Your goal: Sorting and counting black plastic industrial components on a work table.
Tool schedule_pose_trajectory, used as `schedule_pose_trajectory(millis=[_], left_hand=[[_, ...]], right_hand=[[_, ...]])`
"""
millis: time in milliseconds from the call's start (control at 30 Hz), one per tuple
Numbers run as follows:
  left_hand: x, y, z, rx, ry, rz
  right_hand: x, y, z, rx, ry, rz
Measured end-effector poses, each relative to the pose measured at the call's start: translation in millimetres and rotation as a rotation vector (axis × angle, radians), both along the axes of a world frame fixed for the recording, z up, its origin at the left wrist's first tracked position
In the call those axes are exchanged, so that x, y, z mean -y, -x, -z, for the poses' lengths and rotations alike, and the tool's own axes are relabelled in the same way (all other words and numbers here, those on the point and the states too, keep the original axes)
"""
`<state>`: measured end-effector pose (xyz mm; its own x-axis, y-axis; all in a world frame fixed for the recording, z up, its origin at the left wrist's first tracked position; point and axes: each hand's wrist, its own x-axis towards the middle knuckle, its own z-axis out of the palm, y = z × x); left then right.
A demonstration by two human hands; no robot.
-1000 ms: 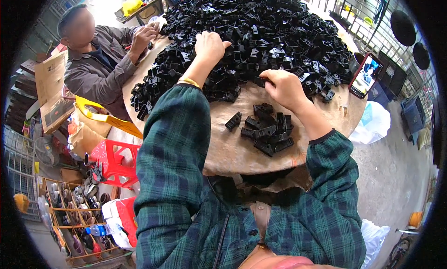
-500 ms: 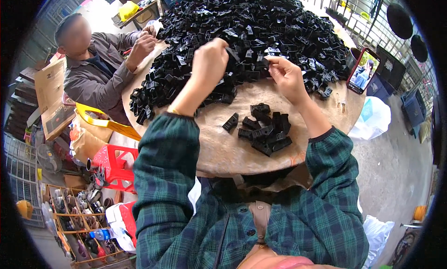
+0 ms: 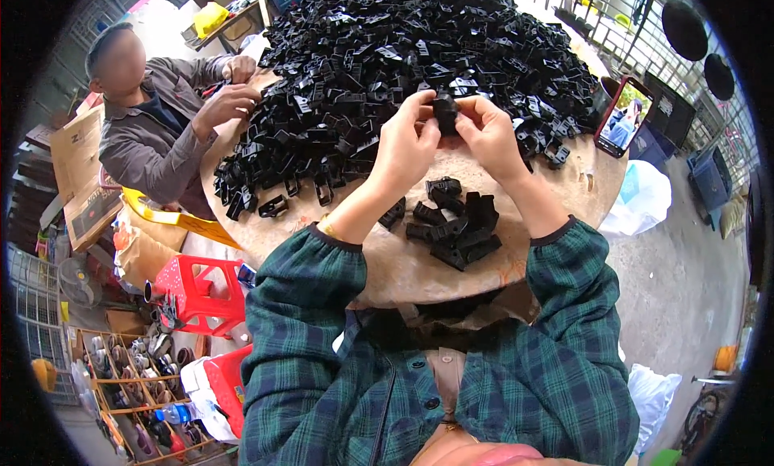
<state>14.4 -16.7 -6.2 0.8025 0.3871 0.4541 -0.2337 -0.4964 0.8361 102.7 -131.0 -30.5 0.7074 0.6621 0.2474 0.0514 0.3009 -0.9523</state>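
Observation:
Between my two hands is a small black plastic part (image 3: 444, 114), pinched by the fingertips at the near edge of a big heap. My left hand (image 3: 408, 141) grips it from the left, thumb and forefinger closed. From the other side my right hand (image 3: 490, 137) has its thumb and fingers pressed on it. Whether it is one piece or two put together I cannot tell. Behind the hands rises the heap of black plastic parts (image 3: 355, 55). Nearer to me, below my wrists, lies a small group of similar black parts (image 3: 459, 232) on the round table (image 3: 395, 268).
A phone (image 3: 624, 118) showing a picture leans upright at the table's right edge. A white plastic bag (image 3: 642, 198) hangs beside it. Across at the left sits a co-worker (image 3: 153, 119), hands at the heap's edge. A red stool (image 3: 201, 293) and a shoe rack (image 3: 141, 385) stand lower left.
My hands were apart over the heap; they have come together and nearer to me, now both on one black part. The co-worker's hands have moved slightly lower and left.

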Motion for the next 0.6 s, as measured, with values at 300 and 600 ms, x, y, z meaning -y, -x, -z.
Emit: schedule_pose_trajectory(millis=[300,600], left_hand=[[-13.9,5.7,-2.4,-0.028,0.471,0.269],[4.0,11.7,3.0,0.008,0.479,0.206]], right_hand=[[-1.3,2.1,2.4,0.362,-0.004,0.194],[3.1,19.8,-13.0,0.874,0.153,0.407]])
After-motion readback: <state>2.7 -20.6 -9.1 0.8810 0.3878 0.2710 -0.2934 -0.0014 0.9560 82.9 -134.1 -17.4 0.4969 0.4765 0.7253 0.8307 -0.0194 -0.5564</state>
